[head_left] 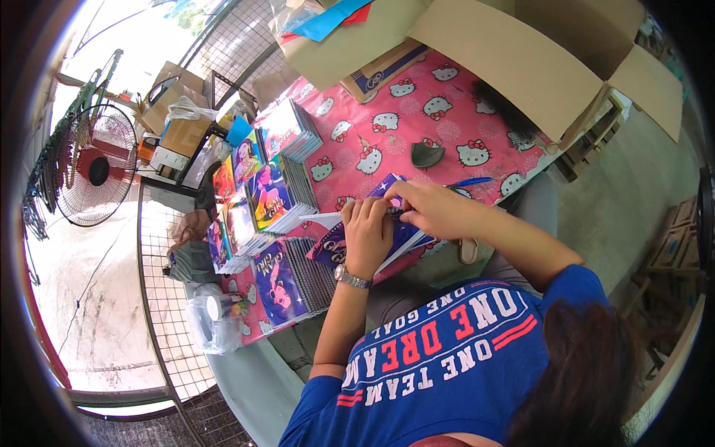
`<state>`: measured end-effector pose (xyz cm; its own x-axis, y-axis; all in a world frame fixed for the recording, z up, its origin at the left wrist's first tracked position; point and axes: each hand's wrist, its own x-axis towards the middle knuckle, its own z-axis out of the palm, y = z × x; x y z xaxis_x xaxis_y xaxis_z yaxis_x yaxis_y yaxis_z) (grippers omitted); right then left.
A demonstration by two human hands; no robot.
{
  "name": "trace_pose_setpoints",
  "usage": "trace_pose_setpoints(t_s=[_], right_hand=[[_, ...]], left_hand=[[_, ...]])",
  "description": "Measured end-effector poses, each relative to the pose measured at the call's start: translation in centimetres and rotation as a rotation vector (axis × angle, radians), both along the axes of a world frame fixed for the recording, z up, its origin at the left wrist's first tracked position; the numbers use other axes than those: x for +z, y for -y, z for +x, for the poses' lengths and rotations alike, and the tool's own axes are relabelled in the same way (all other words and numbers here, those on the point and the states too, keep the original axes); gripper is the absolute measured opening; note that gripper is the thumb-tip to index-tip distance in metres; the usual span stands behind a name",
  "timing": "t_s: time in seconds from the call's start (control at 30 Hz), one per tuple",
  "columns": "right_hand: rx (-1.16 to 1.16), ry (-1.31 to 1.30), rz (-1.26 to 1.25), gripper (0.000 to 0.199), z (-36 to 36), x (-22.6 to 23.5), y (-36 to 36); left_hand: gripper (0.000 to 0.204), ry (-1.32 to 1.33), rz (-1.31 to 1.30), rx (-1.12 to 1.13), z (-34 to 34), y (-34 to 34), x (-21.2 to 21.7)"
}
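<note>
A purple spiral notebook with a printed cover lies in front of me at the table's near edge. My left hand, a metal watch on its wrist, is closed over the notebook's upper part. Close beside it, my right hand pinches at the bound edge with bent fingers. The fingertips and part of the binding are hidden behind the hands. Pale pages or another booklet show under and beside the cover. To the left stands a stack of purple spiral notebooks, next to several other colourful notebook stacks.
A pink patterned cloth covers the table. On it lie a dark green curved piece and a blue pen. A large open cardboard box stands at the far right. Clear plastic with a cup sits at the left corner; a fan is beyond.
</note>
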<state>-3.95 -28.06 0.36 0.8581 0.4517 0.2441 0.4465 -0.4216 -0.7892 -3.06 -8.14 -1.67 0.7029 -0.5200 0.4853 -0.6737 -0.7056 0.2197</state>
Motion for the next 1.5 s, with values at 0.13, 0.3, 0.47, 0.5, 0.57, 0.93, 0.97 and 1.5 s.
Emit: trace_pose_setpoints(t_s=[0.13,0.3,0.47,0.5,0.57,0.93,0.97,1.5], right_hand=[[-0.280,-0.595,0.219,0.035,8.6,-6.3,1.2],[-0.060,-0.448,0.395,0.059,10.6,-9.2,1.0],[0.468,-0.422,0.215,0.066,6.7,-1.1,3.8],[0.452,-0.419,0.187,0.067,6.7,-1.1,3.8],[0.314,-0.700,0.434,0.070,8.0,-3.4,4.2],[-0.621,0.101,-0.668,0.056,12.0,-16.6,1.6],[-0.579,0.156,-0.654,0.054,11.8,-16.7,2.4],[0.392,-0.517,0.008,0.053,6.1,-2.8,5.5]], left_hand=[[0.026,-0.083,-0.101,-0.085,0.7,-0.6,-0.2],[0.026,-0.003,-0.024,-0.116,2.7,-0.3,1.7],[0.031,-0.064,0.014,-0.211,2.7,0.6,2.3],[0.031,-0.089,-0.008,-0.201,2.7,0.8,1.9],[0.031,-0.140,-0.054,-0.196,2.7,1.3,1.0],[0.029,-0.245,0.117,0.359,-0.2,1.0,-0.3],[0.030,-0.223,0.064,0.302,-0.1,0.9,-0.5],[0.037,-0.136,-0.089,-0.124,1.3,0.5,0.5]])
